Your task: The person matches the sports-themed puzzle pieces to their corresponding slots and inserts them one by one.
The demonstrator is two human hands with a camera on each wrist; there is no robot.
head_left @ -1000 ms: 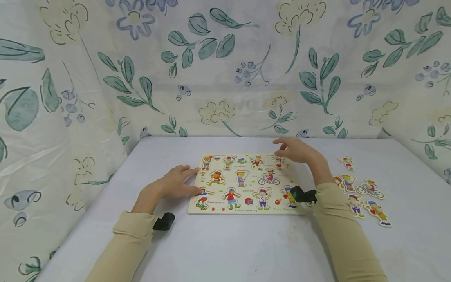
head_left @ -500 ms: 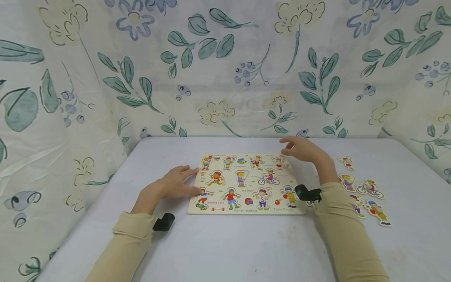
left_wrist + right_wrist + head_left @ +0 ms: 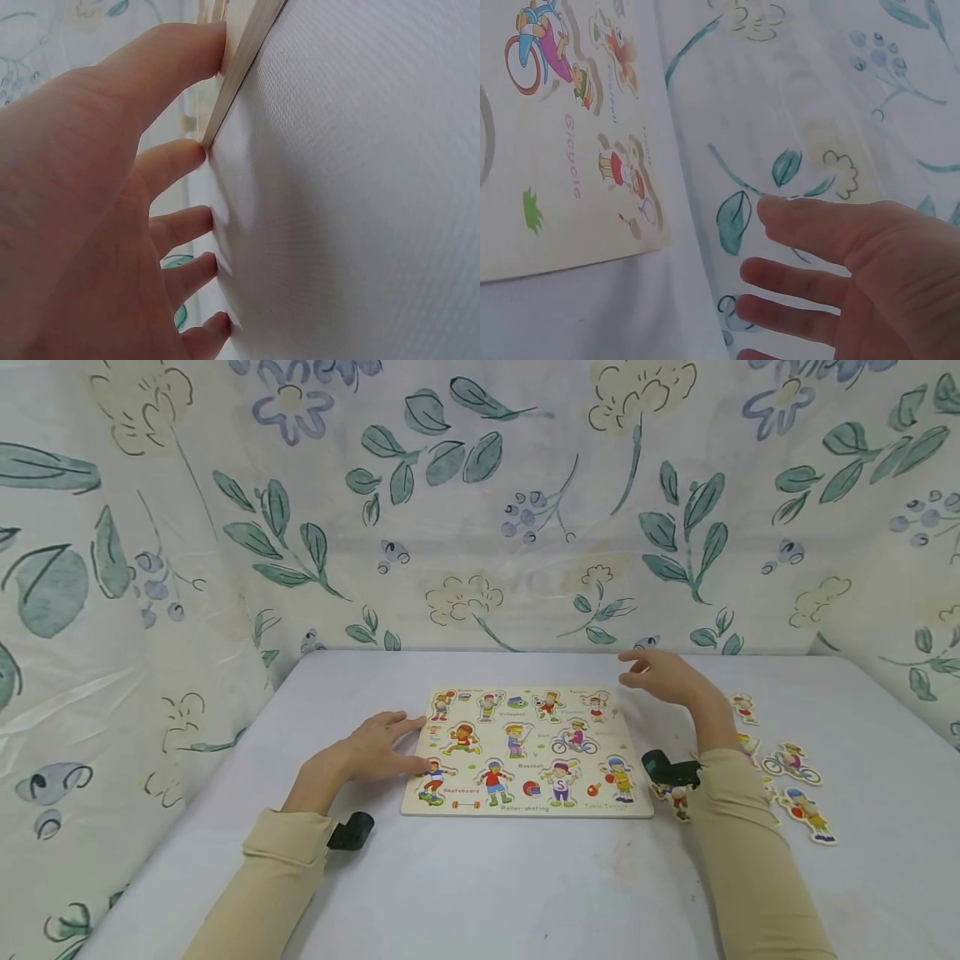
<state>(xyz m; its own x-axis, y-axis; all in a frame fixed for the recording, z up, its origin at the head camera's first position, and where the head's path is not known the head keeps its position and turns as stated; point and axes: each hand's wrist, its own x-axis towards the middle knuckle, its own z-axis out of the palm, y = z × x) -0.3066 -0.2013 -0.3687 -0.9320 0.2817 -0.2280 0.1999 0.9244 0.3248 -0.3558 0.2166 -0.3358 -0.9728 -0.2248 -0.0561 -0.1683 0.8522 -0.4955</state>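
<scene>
A cream wooden puzzle board (image 3: 483, 752) lies flat on the table, printed with small sports figures and their English names. My left hand (image 3: 367, 747) rests at its left side, thumb tip (image 3: 210, 49) on the board's edge and index fingertip at its corner. The other left fingers are spread, their tips at the white surface. Beyond the board's far right corner, my right hand (image 3: 663, 677) is held with loosely bent fingers and nothing in them. In the right wrist view that hand (image 3: 885, 270) is beside the board's tennis figure (image 3: 622, 169).
Several loose puzzle pieces lie right of the board, among them a cyclist (image 3: 791, 762), a table tennis player (image 3: 808, 816) and a small red-and-white figure (image 3: 744, 709). The right sleeve (image 3: 750, 852) partly covers others. A floral cloth (image 3: 465, 543) hangs behind the table.
My right hand has moved rightward, away from the board's far right corner, uncovering the tennis figure there. Its forearm now hides more of the loose pieces. The left hand stays put.
</scene>
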